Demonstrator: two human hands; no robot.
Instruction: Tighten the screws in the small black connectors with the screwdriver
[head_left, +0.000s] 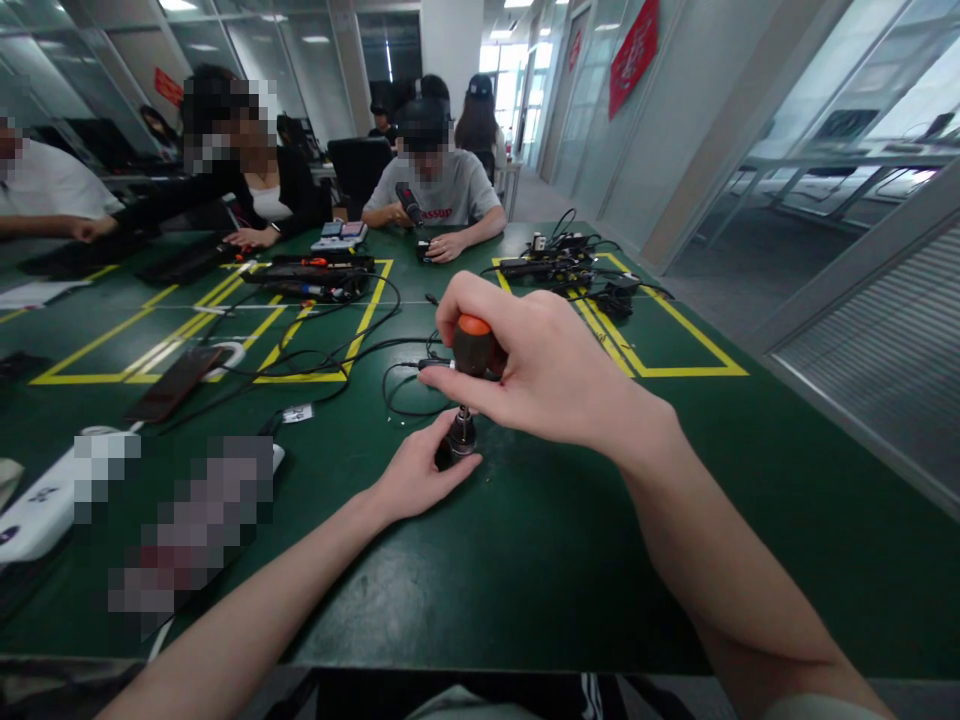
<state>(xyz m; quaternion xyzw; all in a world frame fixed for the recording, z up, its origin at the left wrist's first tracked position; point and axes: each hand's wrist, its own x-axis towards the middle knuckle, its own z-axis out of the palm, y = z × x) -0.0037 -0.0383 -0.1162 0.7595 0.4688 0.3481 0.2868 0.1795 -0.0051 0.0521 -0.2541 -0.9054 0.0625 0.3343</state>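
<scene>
My right hand is closed around the dark handle of a screwdriver with an orange cap. The screwdriver stands upright, its short shaft pointing down. Below it, my left hand pinches a small dark cylindrical part with a shiny metal top against the table. The screwdriver's tip meets the top of this part; the exact contact is too small to make out. A thin black cable with a small connector lies just beyond my left hand.
The green table carries yellow tape outlines. Black cables and adapters are heaped at the back right. A tool tray, a phone and a white power strip lie left. Across the table, a person holds a power drill.
</scene>
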